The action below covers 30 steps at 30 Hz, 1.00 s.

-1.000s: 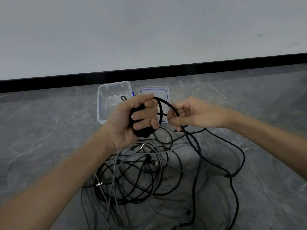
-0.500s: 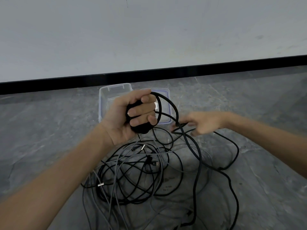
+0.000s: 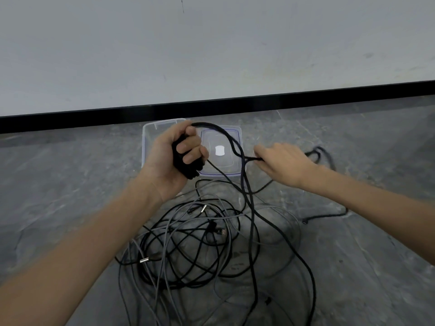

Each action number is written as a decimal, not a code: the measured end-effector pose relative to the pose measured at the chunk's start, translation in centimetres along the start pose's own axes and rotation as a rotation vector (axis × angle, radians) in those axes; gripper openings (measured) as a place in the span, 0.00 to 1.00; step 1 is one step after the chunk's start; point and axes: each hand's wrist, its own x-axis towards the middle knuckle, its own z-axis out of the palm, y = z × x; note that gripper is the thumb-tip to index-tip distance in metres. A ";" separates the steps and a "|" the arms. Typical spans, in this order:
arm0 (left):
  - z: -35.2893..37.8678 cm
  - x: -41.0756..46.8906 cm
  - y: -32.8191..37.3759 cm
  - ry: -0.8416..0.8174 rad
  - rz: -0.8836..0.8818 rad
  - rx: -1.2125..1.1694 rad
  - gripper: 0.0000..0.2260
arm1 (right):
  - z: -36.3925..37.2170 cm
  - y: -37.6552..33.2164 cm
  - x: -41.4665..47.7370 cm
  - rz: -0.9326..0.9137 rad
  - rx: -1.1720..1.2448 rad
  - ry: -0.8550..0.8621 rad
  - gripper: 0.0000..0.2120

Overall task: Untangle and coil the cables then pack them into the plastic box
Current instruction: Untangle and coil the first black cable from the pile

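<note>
Black cable (image 3: 207,124): one item, thick, partly wound and held above the floor between both hands, nearer the person than the plastic box. Wound portion formed a small coil (image 3: 188,171) enclosed in the left hand (image 3: 169,161), whose fingers were curled tight round it, palm turned towards the camera. A free length arched out from the top of that fist, crossed above the lid and ran to the right hand (image 3: 286,162). That hand lay back-up with fingers reaching left. It pinched a bight of the cable at the fingertips, and the thumb was hidden. Beyond the right hand blurred loops of the same cable showed, and the remainder dropped to the floor (image 3: 70,180) and trailed off right and towards the person.

Tangle (image 3: 188,245): black and grey cables, loose and overlapping, on the floor between the forearms, just short of the box. Two silver-tipped plugs (image 3: 144,260) and one USB plug (image 3: 222,231) were visible in it.

Plastic box (image 3: 150,125): clear, open, standing on the floor behind the left hand, mostly covered by it. Contents could not be made out.

Lid (image 3: 238,135): clear with a bluish rim, lying flat just beside the box on its right.

Surroundings: grey mottled floor, black skirting (image 3: 306,96), pale wall (image 3: 211,48).
</note>
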 end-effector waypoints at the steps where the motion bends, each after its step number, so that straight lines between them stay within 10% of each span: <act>1: 0.0 0.0 0.1 0.024 0.020 -0.011 0.13 | 0.1 0.0 0.1 0.040 0.040 0.025 0.09; 14: 0.8 0.1 -0.3 0.048 0.098 0.066 0.14 | -3.7 -1.0 1.1 0.615 1.313 0.619 0.06; 21: -0.4 0.3 -0.9 0.219 0.093 0.152 0.13 | -1.0 -0.8 -1.0 0.385 0.925 0.182 0.09; 30: -1.2 0.6 -3.0 0.335 -0.082 0.319 0.10 | -4.0 -1.5 -0.6 0.401 1.540 0.331 0.11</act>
